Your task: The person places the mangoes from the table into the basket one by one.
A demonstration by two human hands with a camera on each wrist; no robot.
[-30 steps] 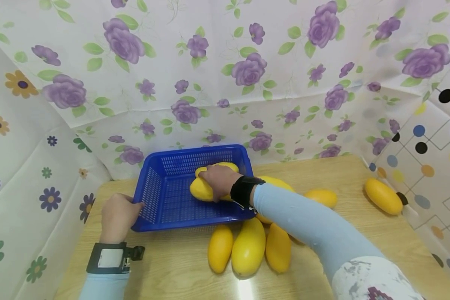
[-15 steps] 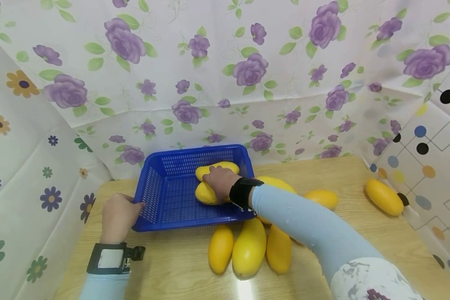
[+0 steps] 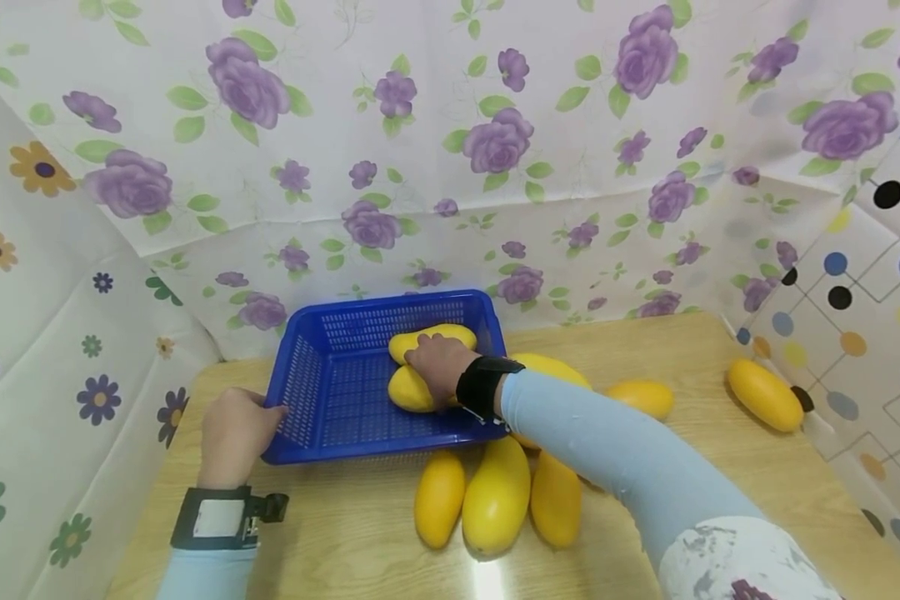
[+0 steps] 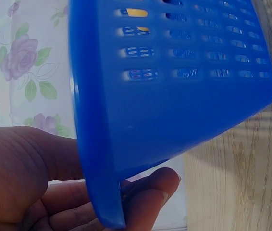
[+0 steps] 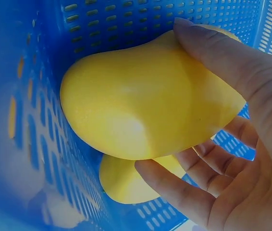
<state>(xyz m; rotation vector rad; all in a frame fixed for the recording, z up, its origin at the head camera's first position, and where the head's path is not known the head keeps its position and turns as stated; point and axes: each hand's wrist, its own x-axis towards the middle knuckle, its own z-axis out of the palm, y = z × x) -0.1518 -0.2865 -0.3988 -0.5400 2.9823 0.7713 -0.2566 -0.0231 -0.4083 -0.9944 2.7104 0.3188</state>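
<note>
A blue slotted plastic basket (image 3: 356,408) stands on the table towards the back. My left hand (image 3: 232,433) grips its left rim; the left wrist view has the thumb on one side of the rim (image 4: 95,159) and the fingers curled under the other. Inside, at the right end, lie two yellow mangoes. My right hand (image 3: 444,367) holds the nearer mango (image 3: 411,390), thumb along one side and fingers against the other in the right wrist view. The second mango (image 3: 450,333) lies behind it by the back wall. The palm and sleeve hide part of the held one.
Three mangoes (image 3: 497,500) lie side by side in front of the basket. Others, partly covered by my right arm, sit to its right, including a mango (image 3: 641,397). Another mango (image 3: 765,396) rests near the right table edge. Patterned cloth (image 3: 442,208) walls surround the table (image 3: 345,533).
The held mango has shifted slightly right and forward in the basket, towards me, with my right hand; over the last half second it stays almost still. My left hand keeps its grip.
</note>
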